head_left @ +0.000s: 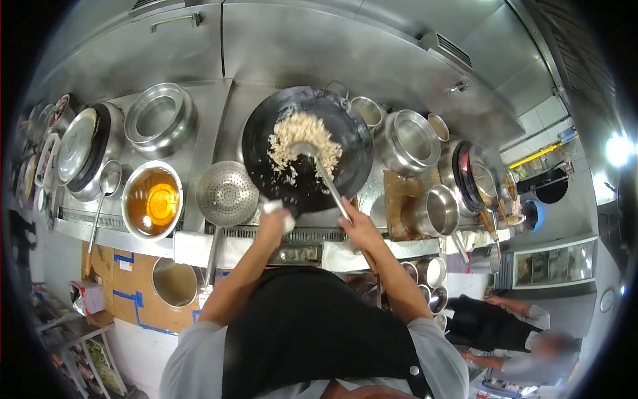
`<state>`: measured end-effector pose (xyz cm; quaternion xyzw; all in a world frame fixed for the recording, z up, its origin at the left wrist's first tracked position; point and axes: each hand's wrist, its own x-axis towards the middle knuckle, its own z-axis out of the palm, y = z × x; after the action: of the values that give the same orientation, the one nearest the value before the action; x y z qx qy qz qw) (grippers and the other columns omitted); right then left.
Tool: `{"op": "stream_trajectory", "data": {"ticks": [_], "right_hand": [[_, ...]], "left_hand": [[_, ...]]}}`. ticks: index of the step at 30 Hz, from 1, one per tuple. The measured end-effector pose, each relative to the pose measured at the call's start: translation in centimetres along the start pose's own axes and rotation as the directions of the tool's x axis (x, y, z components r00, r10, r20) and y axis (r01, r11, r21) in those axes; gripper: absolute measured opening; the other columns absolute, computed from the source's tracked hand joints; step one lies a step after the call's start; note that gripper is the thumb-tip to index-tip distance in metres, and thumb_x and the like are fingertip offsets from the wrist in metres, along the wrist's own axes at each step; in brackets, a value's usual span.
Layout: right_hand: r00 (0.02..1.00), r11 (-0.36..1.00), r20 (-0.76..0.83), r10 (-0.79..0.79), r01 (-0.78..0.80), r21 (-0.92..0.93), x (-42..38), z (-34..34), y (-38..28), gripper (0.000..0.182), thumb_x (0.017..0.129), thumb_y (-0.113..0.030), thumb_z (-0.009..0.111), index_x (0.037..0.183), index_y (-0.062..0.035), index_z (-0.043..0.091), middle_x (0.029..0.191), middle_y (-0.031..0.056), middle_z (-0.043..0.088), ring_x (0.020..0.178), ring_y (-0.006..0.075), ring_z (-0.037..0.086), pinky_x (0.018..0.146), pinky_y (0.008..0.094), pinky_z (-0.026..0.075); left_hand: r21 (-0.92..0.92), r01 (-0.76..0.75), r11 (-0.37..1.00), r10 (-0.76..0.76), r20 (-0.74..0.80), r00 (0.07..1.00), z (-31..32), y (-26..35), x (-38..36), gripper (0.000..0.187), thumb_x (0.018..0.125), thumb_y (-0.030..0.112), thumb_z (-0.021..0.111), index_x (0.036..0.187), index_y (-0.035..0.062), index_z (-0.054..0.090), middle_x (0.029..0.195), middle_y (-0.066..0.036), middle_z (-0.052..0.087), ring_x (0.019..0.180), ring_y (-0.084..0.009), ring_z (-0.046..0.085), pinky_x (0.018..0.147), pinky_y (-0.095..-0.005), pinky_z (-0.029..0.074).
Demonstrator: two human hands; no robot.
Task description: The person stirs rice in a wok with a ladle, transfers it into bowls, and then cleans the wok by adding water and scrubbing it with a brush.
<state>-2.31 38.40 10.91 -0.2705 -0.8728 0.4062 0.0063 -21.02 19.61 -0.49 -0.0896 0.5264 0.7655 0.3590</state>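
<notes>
In front of me a dark wok (359,149) sits on the stove with a heap of pale fried rice (302,126) in it. Loose grains stick to its wall. My right hand (362,227) is closed around the handle of a metal ladle (325,176), whose bowl rests in the rice. A white cloth (288,221) is bunched in my closed left hand (269,227) at the wok's near left edge. The cloth and hand hide whatever part of the wok they grip. Just left of the wok lies a perforated strainer (227,193), its handle toward me.
A bowl of orange oil (152,201) stands left, beside a ladle (108,179) and a metal pot (159,118). On the right are a steel pot (409,141) and a saucepan (438,210). Another person (505,326) is at the lower right.
</notes>
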Motion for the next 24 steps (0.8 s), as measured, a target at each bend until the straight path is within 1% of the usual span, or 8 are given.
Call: {"op": "stream_trajectory", "data": {"ticks": [2,5,7,9,11,14,20,24], "right_hand": [[0.996,1.0,-0.089,-0.019,0.02,0.012,0.9,-1.9,-3.9,0.064,0.102,-0.02,0.064,0.16,-0.0124,0.039,0.135,0.027,0.066,0.119,0.028,0.067,0.101,0.0361,0.049],[0.995,0.981,-0.01,0.103,-0.1,0.166,-2.6,-7.7,-7.8,0.066,0.103,-0.018,0.063,0.163,-0.016,0.035,0.112,0.0151,0.074,0.08,0.0196,0.063,0.081,0.0359,0.055],[0.975,0.959,-0.044,0.216,-0.204,0.196,-0.6,-7.9,-8.5,0.065,0.104,-0.019,0.062,0.163,-0.0156,0.035,0.119,0.0158,0.072,0.088,0.0219,0.063,0.089,0.0366,0.054],[0.97,0.998,-0.243,-0.011,0.024,0.053,4.4,-5.7,-5.6,0.065,0.104,-0.021,0.062,0.163,-0.0152,0.034,0.117,0.0164,0.072,0.092,0.0237,0.065,0.091,0.038,0.054],[0.98,0.993,-0.166,0.114,-0.11,0.035,8.4,-1.8,-5.7,0.064,0.105,-0.025,0.061,0.162,-0.0146,0.034,0.122,0.0227,0.072,0.102,0.0296,0.071,0.093,0.0416,0.053],[0.999,0.95,-0.04,0.003,-0.016,-0.313,6.2,4.6,-0.2,0.072,0.099,-0.025,0.063,0.163,-0.0159,0.031,0.095,0.0357,0.069,0.087,0.0519,0.069,0.08,0.0556,0.055],[0.996,0.919,0.036,0.084,-0.063,-0.389,6.5,2.1,0.9,0.072,0.098,-0.024,0.061,0.163,-0.0275,0.031,0.089,0.0321,0.07,0.084,0.0526,0.068,0.076,0.0585,0.054],[0.995,0.905,-0.063,-0.071,0.038,-0.423,13.0,1.7,1.2,0.069,0.099,-0.024,0.057,0.163,-0.0231,0.029,0.087,0.0322,0.069,0.082,0.0533,0.067,0.077,0.0605,0.052]], "left_hand": [[-0.024,0.058,0.998,-0.057,0.038,0.998,-3.8,-2.3,-1.0,0.025,0.083,-0.001,0.065,0.107,0.0017,0.064,0.093,-0.011,0.068,0.08,-0.0235,0.068,0.068,-0.0391,0.058],[-0.034,0.045,0.998,-0.045,0.005,0.999,-1.0,1.5,-4.2,0.023,0.089,0.004,0.063,0.112,0.0011,0.063,0.094,-0.011,0.067,0.081,-0.0227,0.068,0.066,-0.0382,0.057],[-0.051,0.011,0.999,-0.014,-0.074,0.997,1.5,3.4,-1.6,0.019,0.086,0.007,0.068,0.104,0.0007,0.065,0.09,-0.009,0.065,0.076,-0.0219,0.065,0.064,-0.0367,0.053],[-0.052,0.006,0.999,-0.005,0.017,1.0,2.0,3.2,1.8,0.018,0.083,0.006,0.069,0.1,-0.0002,0.066,0.088,-0.009,0.066,0.075,-0.0224,0.065,0.064,-0.0368,0.052],[-0.035,-0.017,0.999,0.016,-0.018,1.0,2.9,2.9,3.1,0.017,0.081,0.006,0.067,0.097,-0.0002,0.068,0.086,-0.009,0.067,0.074,-0.0216,0.065,0.065,-0.0362,0.051],[0.022,-0.02,1.0,0.021,-0.048,0.999,2.8,2.1,4.8,0.016,0.081,0.006,0.066,0.096,-0.0002,0.068,0.085,-0.008,0.068,0.073,-0.0216,0.065,0.065,-0.0366,0.051],[0.015,-0.011,1.0,0.012,-0.064,0.998,2.5,1.5,4.8,0.02,0.081,0.004,0.066,0.1,0.0013,0.064,0.086,-0.008,0.066,0.074,-0.0216,0.064,0.063,-0.0376,0.052],[0.015,-0.014,1.0,0.015,-0.052,0.999,2.1,0.5,5.9,0.024,0.081,0.003,0.067,0.104,0.0015,0.063,0.086,-0.008,0.065,0.074,-0.0215,0.064,0.064,-0.0374,0.052]]}}
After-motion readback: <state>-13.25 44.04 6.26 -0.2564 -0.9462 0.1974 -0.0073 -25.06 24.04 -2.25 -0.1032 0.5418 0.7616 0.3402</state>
